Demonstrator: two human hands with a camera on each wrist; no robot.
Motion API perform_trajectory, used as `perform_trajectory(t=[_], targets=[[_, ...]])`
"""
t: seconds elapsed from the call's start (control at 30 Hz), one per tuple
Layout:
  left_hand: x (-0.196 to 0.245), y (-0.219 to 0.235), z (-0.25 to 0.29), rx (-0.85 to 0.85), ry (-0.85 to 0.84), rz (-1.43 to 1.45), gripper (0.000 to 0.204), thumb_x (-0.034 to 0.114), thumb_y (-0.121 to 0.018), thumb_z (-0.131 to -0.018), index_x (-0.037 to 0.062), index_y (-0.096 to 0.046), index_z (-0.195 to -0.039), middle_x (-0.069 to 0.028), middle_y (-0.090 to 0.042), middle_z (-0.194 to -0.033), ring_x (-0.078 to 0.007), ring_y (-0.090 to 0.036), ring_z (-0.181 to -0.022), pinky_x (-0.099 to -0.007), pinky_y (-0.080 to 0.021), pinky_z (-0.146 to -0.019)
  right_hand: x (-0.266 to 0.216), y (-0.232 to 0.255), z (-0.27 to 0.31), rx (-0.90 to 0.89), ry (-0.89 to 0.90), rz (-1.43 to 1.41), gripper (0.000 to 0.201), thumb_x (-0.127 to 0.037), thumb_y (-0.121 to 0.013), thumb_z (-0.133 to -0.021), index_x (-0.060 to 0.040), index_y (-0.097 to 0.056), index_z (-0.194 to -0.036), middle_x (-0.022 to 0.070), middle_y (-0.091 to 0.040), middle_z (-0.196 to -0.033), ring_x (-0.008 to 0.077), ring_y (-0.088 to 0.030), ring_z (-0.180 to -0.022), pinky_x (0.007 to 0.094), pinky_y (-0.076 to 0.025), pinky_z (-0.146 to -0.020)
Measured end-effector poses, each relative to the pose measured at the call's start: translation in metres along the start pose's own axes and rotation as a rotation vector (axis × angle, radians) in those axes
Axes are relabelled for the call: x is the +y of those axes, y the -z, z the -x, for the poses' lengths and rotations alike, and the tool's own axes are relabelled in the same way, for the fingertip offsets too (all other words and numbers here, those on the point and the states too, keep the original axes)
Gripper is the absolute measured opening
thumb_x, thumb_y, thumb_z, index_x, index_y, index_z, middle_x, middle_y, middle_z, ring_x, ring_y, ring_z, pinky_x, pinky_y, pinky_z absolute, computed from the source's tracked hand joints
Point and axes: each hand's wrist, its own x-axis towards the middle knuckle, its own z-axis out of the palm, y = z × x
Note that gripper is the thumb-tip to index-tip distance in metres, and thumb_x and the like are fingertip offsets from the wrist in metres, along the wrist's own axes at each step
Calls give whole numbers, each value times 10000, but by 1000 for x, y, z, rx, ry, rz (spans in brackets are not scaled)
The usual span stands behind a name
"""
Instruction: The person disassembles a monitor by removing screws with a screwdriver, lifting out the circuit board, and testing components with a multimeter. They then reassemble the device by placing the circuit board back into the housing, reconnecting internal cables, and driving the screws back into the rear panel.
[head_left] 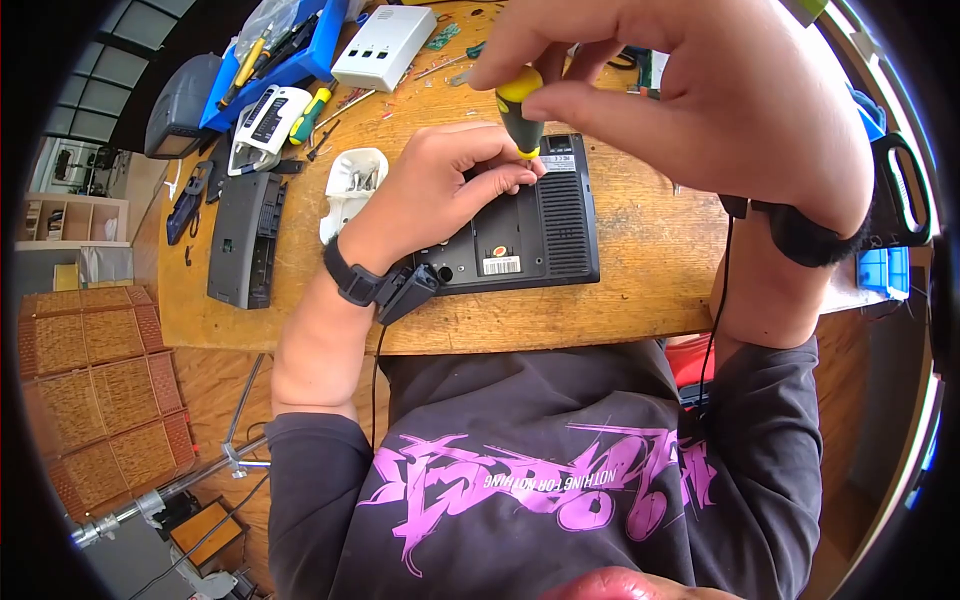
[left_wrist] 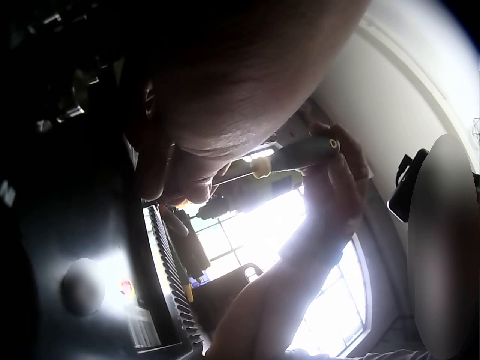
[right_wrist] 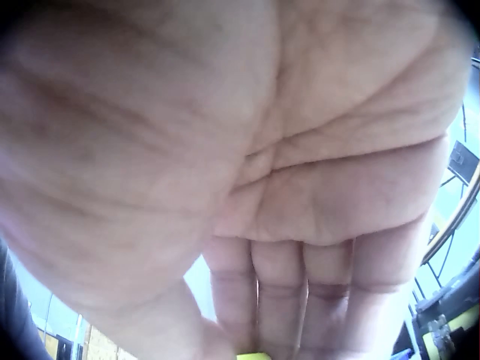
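A black device (head_left: 515, 225) with a ribbed side and a small label lies flat on the wooden table in the head view. Above its far part, my right hand (head_left: 700, 100) holds a green-and-yellow screwdriver (head_left: 524, 122) by the handle between thumb and fingers, tip down. My left hand (head_left: 430, 195) pinches around the screwdriver's lower end, hiding the tip. In the left wrist view the thin shaft runs from the handle (left_wrist: 300, 154) to the left fingertips (left_wrist: 196, 191). The right palm (right_wrist: 322, 172) fills the right wrist view, with a bit of yellow handle (right_wrist: 253, 356) below.
A white tray with small metal parts (head_left: 345, 205) stands just left of the device. Farther left are a black casing (head_left: 240, 245), a white tester (head_left: 268, 130) and another screwdriver (head_left: 310, 115). A blue bin (head_left: 325, 45) and a white box (head_left: 385, 45) stand at the back.
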Motion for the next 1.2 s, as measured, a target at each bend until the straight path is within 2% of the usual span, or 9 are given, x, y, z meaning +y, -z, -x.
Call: perform_trajectory(t=[0.27,0.37,0.47,0.67,0.7,0.83,1.03,1.13,1.2], targets=[[3,0,-1,-26,-20,-4,101,84,-770,-1045,22,-814,-1111,-105,-773,-889,-206,-773,-817,-346,-588,-754,0,-1,-6,-129,-185,228,170,-146,-870,-925,0,-826,-1000,134,-809,-843,281,-808,-766,351,-636,-688],[4,2,0,-39,1,-11,108,91,-761,-1046,28,-811,-1117,-113,-785,-910,-225,-777,-830,-358,-589,-766,16,-11,-3,32,60,-266,224,-184,-897,-922,-6,-769,-878,119,-778,-789,274,-784,-711,337,-612,-650],[2,2,2,-41,-21,-30,116,88,-758,-1035,27,-808,-1120,-123,-803,-948,-262,-783,-852,-372,-591,-779,-22,17,-16,-88,-152,-44,266,-203,-911,-917,2,-757,-846,122,-773,-784,267,-779,-705,331,-606,-646],[-3,-4,3,-3,-40,25,139,81,-764,-1015,27,-804,-1136,-135,-823,-1014,-319,-792,-915,-397,-597,-819,7,21,-18,-387,-78,-111,221,-149,-899,-911,40,-812,-984,146,-794,-837,255,-803,-761,329,-635,-673],[-1,-4,4,6,-6,71,144,85,-761,-1018,31,-807,-1144,-137,-825,-1024,-325,-792,-929,-403,-598,-828,14,-1,-10,-214,-41,-222,235,-150,-916,-904,38,-800,-987,142,-795,-845,245,-808,-769,326,-640,-677],[3,5,2,-61,-43,-49,158,106,-762,-1024,41,-818,-1157,-136,-827,-1046,-337,-784,-944,-410,-600,-835,3,7,-3,-137,20,10,277,-167,-951,-894,25,-783,-1004,130,-800,-869,217,-820,-792,314,-653,-695],[0,1,3,-35,-71,-52,152,134,-765,-1035,50,-833,-1141,-133,-829,-1050,-343,-783,-971,-411,-602,-851,-11,4,-14,-175,-168,184,251,-187,-938,-916,6,-785,-965,125,-798,-860,200,-815,-778,301,-647,-692],[1,2,2,-41,-67,-81,145,136,-761,-1038,53,-838,-1129,-134,-828,-1047,-337,-784,-995,-411,-599,-864,-20,7,-19,-81,-366,-217,291,-210,-955,-900,-2,-752,-898,110,-779,-831,187,-806,-759,293,-628,-669],[1,3,1,-54,-120,-114,92,38,-759,-1046,-7,-823,-1095,-100,-843,-996,-219,-785,-842,-348,-625,-787,-8,4,-10,-67,-20,-139,296,-220,-958,-891,3,-765,-917,111,-786,-844,192,-806,-773,288,-632,-684]])
